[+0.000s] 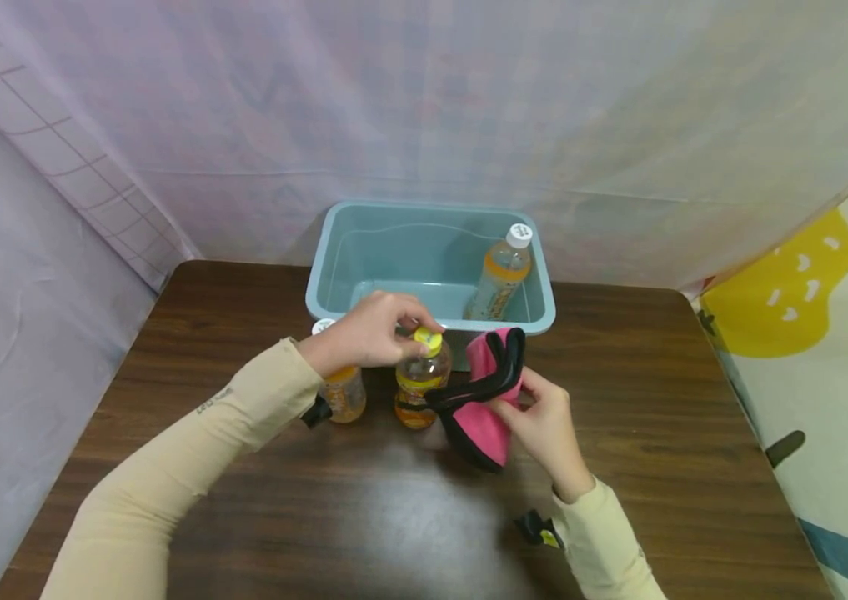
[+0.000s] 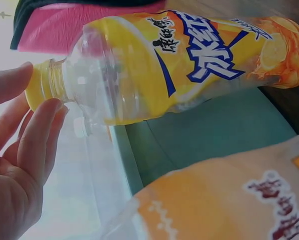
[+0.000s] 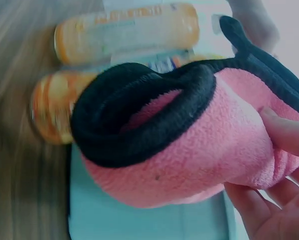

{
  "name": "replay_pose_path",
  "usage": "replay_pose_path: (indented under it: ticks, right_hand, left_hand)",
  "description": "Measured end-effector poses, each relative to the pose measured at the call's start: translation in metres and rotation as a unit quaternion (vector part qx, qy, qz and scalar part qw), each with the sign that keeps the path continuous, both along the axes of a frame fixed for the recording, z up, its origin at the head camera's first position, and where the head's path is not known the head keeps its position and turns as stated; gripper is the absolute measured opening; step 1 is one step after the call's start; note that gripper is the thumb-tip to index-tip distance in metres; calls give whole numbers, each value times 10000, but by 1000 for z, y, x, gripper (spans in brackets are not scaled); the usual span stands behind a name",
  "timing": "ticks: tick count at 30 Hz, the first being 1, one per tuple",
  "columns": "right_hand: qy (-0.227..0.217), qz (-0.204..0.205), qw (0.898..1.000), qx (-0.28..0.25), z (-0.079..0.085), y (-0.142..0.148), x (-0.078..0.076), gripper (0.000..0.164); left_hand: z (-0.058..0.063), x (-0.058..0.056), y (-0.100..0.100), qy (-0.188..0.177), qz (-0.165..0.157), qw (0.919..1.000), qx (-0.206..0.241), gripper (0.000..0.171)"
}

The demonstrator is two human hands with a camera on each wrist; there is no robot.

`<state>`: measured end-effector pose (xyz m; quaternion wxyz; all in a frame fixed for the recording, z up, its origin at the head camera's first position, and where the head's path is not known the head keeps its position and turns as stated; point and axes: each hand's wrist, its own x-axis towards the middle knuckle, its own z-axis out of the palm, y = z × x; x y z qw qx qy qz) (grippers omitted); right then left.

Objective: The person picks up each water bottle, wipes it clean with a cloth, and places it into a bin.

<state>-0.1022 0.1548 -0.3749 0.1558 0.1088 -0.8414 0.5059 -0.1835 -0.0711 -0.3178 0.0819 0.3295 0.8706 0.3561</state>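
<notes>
In the head view, the two hands are apart, each gripping something: the left hand (image 1: 371,333) pinches the yellow cap of a bottle (image 1: 413,392) standing on the desk (image 1: 258,508), while the right hand (image 1: 549,417) grips a pink pouch (image 1: 487,421) with black trim, just right of that bottle. A white-capped bottle (image 1: 346,398) stands to the left. Beyond them, a blue bin (image 1: 431,206) sits near the desk's far edge; another bottle (image 1: 504,271) leans at its right, and the bin's floor shows as open room to the left of it. Desk surface spreads nearward between the sleeves and off to the right edge. The left wrist view adds the yellow label's large blue-edged characters and thumb and fingers around the cap. The right wrist view reveals the pouch's thick black rim around an open mouth.
</notes>
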Motion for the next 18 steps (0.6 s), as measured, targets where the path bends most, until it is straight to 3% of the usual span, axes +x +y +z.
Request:
replay_pose_path:
  ticks: [5,8,12,18]
  right_hand:
    - [26,-179,9969,767,-6,39,4,20]
    - [-46,-88,9928,1193,-5,58,9,22]
    - [-563,72,9824,1779,-5,80,15,25]
    - [-1494,92,9544,2582,-16,103,19,44]
  left_hand:
    - [0,0,-1,-19,6,10000,16,21]
    - [0,1,-1,-47,-3,10000,56,20]
    - [-1,1,-1,-36,-44,9999,149,20]
    - [-1,2,0,-88,-48,9997,209,19]
